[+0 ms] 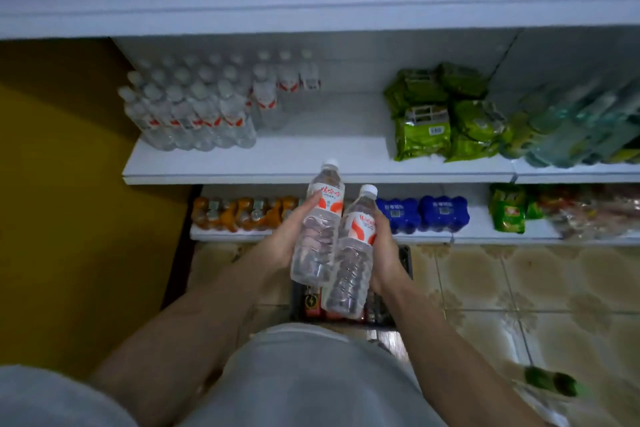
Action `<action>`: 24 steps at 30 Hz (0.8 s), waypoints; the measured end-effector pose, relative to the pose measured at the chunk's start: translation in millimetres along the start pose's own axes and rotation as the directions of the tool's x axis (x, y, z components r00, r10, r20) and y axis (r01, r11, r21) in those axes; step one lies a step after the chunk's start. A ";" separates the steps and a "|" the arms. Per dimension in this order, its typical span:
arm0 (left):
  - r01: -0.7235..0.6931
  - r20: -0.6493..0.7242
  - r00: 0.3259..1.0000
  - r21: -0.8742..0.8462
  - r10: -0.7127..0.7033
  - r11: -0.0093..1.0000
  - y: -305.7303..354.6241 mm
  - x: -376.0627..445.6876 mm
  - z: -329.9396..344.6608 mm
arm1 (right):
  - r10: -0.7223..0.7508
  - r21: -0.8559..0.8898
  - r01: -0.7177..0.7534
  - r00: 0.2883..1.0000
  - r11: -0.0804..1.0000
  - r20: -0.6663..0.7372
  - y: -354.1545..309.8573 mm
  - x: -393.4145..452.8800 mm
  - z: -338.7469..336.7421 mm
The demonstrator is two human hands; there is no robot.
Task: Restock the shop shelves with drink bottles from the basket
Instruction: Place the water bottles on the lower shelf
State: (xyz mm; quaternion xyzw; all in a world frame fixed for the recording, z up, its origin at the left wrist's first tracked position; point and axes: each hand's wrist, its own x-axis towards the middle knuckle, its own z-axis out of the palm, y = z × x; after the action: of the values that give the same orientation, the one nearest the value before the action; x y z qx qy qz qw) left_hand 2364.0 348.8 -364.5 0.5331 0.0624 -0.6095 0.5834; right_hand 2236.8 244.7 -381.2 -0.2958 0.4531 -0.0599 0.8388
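Left hand (289, 241) and right hand (384, 246) each grip 1 water bottle, left bottle (320, 225) and right bottle (353, 253) touching, above the basket (405, 260) before the shelf (311, 163).

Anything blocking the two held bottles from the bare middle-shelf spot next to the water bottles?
Nothing visible. Left hand and right hand hold the bottles in front of the shelf, whose bare stretch lies between the water bottles and green packs.

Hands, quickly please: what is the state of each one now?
Left hand: grips a clear plastic water bottle.
Right hand: grips a second clear plastic water bottle.
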 end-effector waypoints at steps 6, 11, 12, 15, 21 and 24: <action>-0.142 -0.049 0.989 -0.044 0.140 0.989 26.5 -23.6 10.0 | -0.099 -0.162 0.110 0.992 0.981 0.077 -41.0 -14.1 21.7; -0.206 -0.093 0.974 0.029 0.208 0.978 22.7 -37.4 20.4 | -0.195 -0.360 0.241 0.967 0.901 0.162 -58.9 -26.7 34.1; -0.228 -0.108 0.967 0.035 0.231 0.973 21.1 -39.7 21.6 | -0.214 -0.390 0.270 0.960 0.881 0.181 -60.5 -29.1 35.2; -0.301 -0.130 0.943 0.051 0.305 0.952 15.4 -43.7 21.2 | -0.230 -0.419 0.298 0.951 0.857 0.206 -63.0 -33.2 36.7; -0.362 -0.184 0.910 0.084 0.372 0.928 13.9 -51.3 29.4 | -0.244 -0.445 0.322 0.943 0.836 0.224 -75.3 -39.2 40.0; -0.378 -0.190 0.901 0.097 0.390 0.921 21.0 -53.3 30.0 | -0.257 -0.470 0.354 0.931 0.809 0.259 -81.1 -38.5 43.3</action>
State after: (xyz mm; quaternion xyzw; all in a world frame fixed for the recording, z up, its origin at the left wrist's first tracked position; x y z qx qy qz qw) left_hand 2349.8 355.7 -301.8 0.6115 -0.0014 -0.4256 0.6670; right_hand 2262.4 211.7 -290.6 -0.5800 0.3198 -0.0454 0.7479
